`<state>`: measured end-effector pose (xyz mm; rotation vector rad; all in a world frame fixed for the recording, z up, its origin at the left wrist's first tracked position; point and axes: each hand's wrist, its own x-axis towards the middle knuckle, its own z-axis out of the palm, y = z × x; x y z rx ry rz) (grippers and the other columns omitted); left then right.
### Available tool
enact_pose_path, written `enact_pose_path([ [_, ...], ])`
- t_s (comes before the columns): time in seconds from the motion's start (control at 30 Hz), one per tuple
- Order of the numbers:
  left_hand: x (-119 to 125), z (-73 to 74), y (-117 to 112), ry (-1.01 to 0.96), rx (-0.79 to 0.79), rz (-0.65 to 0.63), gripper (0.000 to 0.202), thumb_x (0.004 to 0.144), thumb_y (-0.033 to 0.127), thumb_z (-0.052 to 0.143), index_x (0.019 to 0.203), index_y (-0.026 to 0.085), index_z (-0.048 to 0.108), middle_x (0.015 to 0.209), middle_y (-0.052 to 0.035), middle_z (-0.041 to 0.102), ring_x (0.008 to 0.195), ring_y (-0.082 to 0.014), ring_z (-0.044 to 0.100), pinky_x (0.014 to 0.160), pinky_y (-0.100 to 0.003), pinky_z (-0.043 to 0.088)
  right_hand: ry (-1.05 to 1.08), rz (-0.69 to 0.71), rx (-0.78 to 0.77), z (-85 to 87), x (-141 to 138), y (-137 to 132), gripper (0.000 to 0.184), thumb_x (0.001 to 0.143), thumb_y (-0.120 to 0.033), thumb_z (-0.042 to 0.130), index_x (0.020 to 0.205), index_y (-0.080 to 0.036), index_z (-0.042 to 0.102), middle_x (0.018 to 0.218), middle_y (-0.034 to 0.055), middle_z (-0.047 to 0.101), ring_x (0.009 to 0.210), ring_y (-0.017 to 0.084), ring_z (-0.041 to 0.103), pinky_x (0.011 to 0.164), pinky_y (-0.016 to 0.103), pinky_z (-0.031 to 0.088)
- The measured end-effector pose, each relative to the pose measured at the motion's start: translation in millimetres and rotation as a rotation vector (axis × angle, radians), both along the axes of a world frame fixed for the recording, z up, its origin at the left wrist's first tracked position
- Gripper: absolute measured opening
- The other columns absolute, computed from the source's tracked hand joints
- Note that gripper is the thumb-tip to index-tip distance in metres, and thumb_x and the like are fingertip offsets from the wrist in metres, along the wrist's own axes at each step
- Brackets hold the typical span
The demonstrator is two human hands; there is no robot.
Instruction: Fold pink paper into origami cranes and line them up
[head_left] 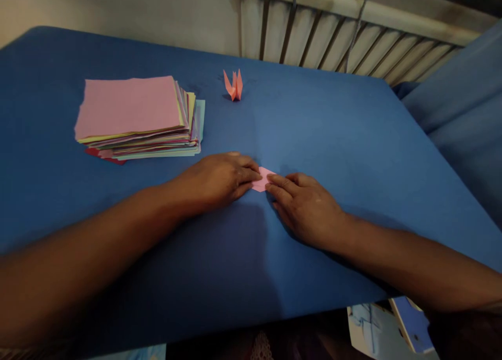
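Note:
A small piece of folded pink paper (262, 179) lies on the blue table between my two hands. My left hand (223, 181) covers its left end, with the fingers together and holding it against the tabletop. From the right, my right hand (308, 206) grips the other end, its fingertips pressing on the paper. Both ends of the paper are hidden under my fingers. Farther back stands a finished-looking folded paper crane (234, 86) in salmon pink, its pointed tips upward.
A thick, uneven stack of coloured paper sheets (131, 106) sits left of the crane, pink on top. Behind the blue table (333, 125) is a radiator (309, 33) with a hanging cord. Blue cloth (466, 99) hangs at the right. Below the front edge is a drawing-covered surface (371, 328).

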<state>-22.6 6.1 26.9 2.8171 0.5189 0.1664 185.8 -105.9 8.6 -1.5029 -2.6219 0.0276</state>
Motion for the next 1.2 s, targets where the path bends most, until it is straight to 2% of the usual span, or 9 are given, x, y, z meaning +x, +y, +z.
enact_pose_path([
  [0.17, -0.6, -2.8, 1.6, -0.003, 0.020, 0.055, 0.025, 0.096, 0.030, 0.052, 0.110, 0.020, 0.069, 0.104, -0.0054, 0.073, 0.098, -0.0204, 0.065, 0.088, -0.032, 0.047, 0.049, -0.016, -0.014, 1.3, 2.0, 3.1, 0.035, 0.101, -0.024, 0.043, 0.127, -0.014, 0.064, 0.140, 0.0108, 0.060, 0.105, 0.028, 0.058, 0.089, 0.046, 0.050],
  [0.3, -0.9, -5.3, -1.4, 0.013, 0.131, 0.010, 0.027, 0.099, 0.029, 0.045, 0.108, 0.020, 0.069, 0.108, -0.0056, 0.072, 0.099, -0.0201, 0.065, 0.090, -0.033, 0.046, 0.089, -0.019, -0.019, 1.1, 3.4, 5.6, 0.032, 0.101, -0.025, 0.044, 0.123, -0.015, 0.066, 0.138, 0.0098, 0.062, 0.106, 0.028, 0.059, 0.090, 0.046, 0.048],
  [0.4, 0.0, -6.6, -3.5, 0.017, 0.157, 0.010, 0.029, 0.099, 0.028, 0.043, 0.107, 0.018, 0.069, 0.107, -0.0070, 0.072, 0.097, -0.0210, 0.065, 0.088, -0.034, 0.046, 0.148, -0.006, -0.019, -0.6, 4.5, 10.3, 0.031, 0.101, -0.026, 0.045, 0.119, -0.015, 0.067, 0.133, 0.0113, 0.064, 0.106, 0.027, 0.059, 0.091, 0.046, 0.048],
  [0.5, 2.3, -7.3, -4.3, 0.012, 0.122, 0.073, 0.029, 0.097, 0.030, 0.044, 0.104, 0.016, 0.069, 0.105, -0.0078, 0.072, 0.095, -0.0220, 0.065, 0.084, -0.033, 0.047, 0.244, -0.020, -0.025, -4.9, 4.9, 18.3, 0.028, 0.100, -0.026, 0.047, 0.116, -0.015, 0.067, 0.122, 0.0124, 0.068, 0.105, 0.026, 0.060, 0.090, 0.043, 0.049],
  [0.67, 6.8, -6.9, -4.1, -0.004, 0.012, 0.201, 0.024, 0.093, 0.030, 0.048, 0.095, 0.017, 0.068, 0.095, -0.0053, 0.070, 0.088, -0.0194, 0.065, 0.076, -0.030, 0.046, 0.397, -0.089, -0.031, -15.4, 5.0, 33.6, 0.021, 0.100, -0.026, 0.048, 0.100, -0.020, 0.068, 0.106, 0.0084, 0.069, 0.096, 0.021, 0.061, 0.083, 0.036, 0.049],
  [0.8, 7.2, -5.2, -4.7, -0.051, -0.032, 0.231, 0.023, 0.093, 0.030, 0.048, 0.095, 0.019, 0.068, 0.091, -0.0032, 0.069, 0.082, -0.0167, 0.064, 0.070, -0.027, 0.044, 0.442, -0.131, -0.024, -19.4, 4.9, 38.1, 0.020, 0.099, -0.025, 0.047, 0.096, -0.020, 0.066, 0.100, 0.0071, 0.068, 0.090, 0.019, 0.061, 0.079, 0.034, 0.048],
  [0.93, 5.5, -5.9, -5.9, -0.064, 0.001, 0.159, 0.026, 0.095, 0.032, 0.049, 0.104, 0.019, 0.069, 0.093, -0.0046, 0.069, 0.086, -0.0183, 0.063, 0.076, -0.029, 0.045, 0.405, -0.109, 0.010, -19.3, 4.2, 35.7, 0.021, 0.100, -0.028, 0.046, 0.099, -0.019, 0.066, 0.099, 0.0078, 0.068, 0.091, 0.020, 0.061, 0.080, 0.034, 0.048],
  [1.03, 5.0, -9.9, -4.6, -0.070, -0.006, 0.130, 0.028, 0.097, 0.033, 0.047, 0.101, 0.019, 0.071, 0.097, -0.0058, 0.069, 0.092, -0.0197, 0.063, 0.084, -0.032, 0.046, 0.392, -0.097, 0.026, -19.3, 3.8, 34.6, 0.023, 0.101, -0.028, 0.045, 0.104, -0.019, 0.066, 0.100, 0.0080, 0.069, 0.093, 0.020, 0.061, 0.082, 0.035, 0.048],
  [1.2, 8.8, -13.1, -0.7, -0.128, -0.191, 0.231, 0.024, 0.093, 0.030, 0.051, 0.091, 0.018, 0.071, 0.095, -0.0044, 0.069, 0.089, -0.0170, 0.064, 0.082, -0.029, 0.048, 0.393, -0.144, -0.003, -18.9, 3.0, 37.4, 0.023, 0.100, -0.027, 0.045, 0.098, -0.019, 0.067, 0.098, 0.0074, 0.067, 0.089, 0.019, 0.061, 0.078, 0.032, 0.047],
])
